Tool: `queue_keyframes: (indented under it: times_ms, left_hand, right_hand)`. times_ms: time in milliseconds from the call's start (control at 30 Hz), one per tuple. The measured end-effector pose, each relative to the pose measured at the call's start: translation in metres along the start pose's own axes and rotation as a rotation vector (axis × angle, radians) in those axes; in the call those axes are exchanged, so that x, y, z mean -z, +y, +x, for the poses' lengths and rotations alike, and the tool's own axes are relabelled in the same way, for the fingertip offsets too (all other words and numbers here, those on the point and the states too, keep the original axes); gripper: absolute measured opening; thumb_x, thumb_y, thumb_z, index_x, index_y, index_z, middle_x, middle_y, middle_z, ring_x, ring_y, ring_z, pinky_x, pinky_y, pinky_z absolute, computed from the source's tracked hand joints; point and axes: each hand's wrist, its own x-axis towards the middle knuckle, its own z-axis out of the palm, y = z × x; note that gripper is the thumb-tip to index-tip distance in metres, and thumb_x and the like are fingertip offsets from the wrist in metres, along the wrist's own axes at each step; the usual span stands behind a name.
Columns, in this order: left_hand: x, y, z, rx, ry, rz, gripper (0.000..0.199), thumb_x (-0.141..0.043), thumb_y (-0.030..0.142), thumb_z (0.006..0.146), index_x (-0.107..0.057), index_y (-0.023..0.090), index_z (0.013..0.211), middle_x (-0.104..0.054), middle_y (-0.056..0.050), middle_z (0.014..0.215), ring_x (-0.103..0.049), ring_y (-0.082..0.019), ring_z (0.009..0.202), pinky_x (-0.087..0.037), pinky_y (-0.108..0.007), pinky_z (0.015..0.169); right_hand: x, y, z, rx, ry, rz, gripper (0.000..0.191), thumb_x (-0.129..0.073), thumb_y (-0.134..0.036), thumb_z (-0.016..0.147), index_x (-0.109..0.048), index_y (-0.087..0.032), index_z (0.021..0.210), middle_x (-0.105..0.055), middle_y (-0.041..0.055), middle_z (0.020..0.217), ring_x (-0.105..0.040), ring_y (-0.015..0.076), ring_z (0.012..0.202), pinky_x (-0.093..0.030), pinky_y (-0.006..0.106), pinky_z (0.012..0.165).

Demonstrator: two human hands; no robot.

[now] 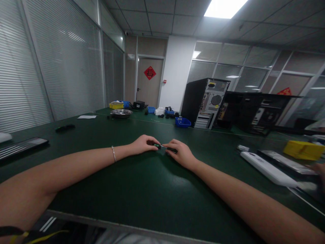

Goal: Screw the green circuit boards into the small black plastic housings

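Note:
Both my hands meet over the middle of the green table point(132, 186). My left hand point(142, 145) pinches a small black-and-green piece point(157, 146) between thumb and fingers; its exact kind is too small to make out. In my right hand point(183, 154), fingers wrap round the dark handle of a small screwdriver point(171, 149). Its thin metal shaft points left, with the tip at or very near the small piece; I cannot tell whether they touch. Part of the handle is hidden under my fingers.
A black computer tower point(195, 100) and a blue bin point(182, 122) stand at the back right. A white power strip point(269, 168), a yellow box point(303, 149) and another person's hand point(320, 169) are at the right. A steel dish point(121, 113) sits back left, a keyboard-like slab point(22, 147) at far left.

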Motion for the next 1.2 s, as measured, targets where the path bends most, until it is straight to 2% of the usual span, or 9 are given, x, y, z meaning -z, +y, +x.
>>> queue_keyframes:
  times_ms: [267, 533, 1200]
  left_hand:
    - [-0.0013, 0.0017, -0.0017, -0.009, 0.008, 0.015, 0.032, -0.070, 0.033, 0.078, -0.072, 0.016, 0.105, -0.072, -0.008, 0.101, -0.065, -0.021, 0.090, -0.049, -0.030, 0.079]
    - [-0.0017, 0.0054, -0.0020, 0.009, 0.006, 0.015, 0.033, -0.071, 0.033, 0.077, -0.072, 0.015, 0.105, -0.073, -0.008, 0.098, -0.066, -0.021, 0.087, -0.049, -0.030, 0.079]
    - [-0.0019, 0.0091, -0.0033, -0.009, 0.006, 0.014, 0.031, -0.072, 0.032, 0.076, -0.073, 0.016, 0.104, -0.073, -0.008, 0.097, -0.065, -0.021, 0.087, -0.050, -0.030, 0.078]
  right_hand:
    - [-0.0017, 0.0028, 0.0002, 0.012, -0.006, 0.015, 0.022, -0.058, -0.028, 0.094, -0.060, -0.017, 0.113, -0.063, 0.0068, 0.113, -0.064, 0.0201, 0.094, -0.054, 0.040, 0.081]
    - [0.0027, -0.0048, 0.0005, 0.051, -0.003, 0.076, 0.025, -0.058, -0.028, 0.094, -0.059, -0.017, 0.116, -0.062, 0.0071, 0.114, -0.063, 0.0212, 0.097, -0.053, 0.041, 0.082]
    - [0.0053, -0.0047, -0.0011, 0.100, -0.011, 0.160, 0.020, -0.057, -0.024, 0.094, -0.061, -0.016, 0.112, -0.064, 0.0063, 0.111, -0.064, 0.0204, 0.096, -0.053, 0.041, 0.083]
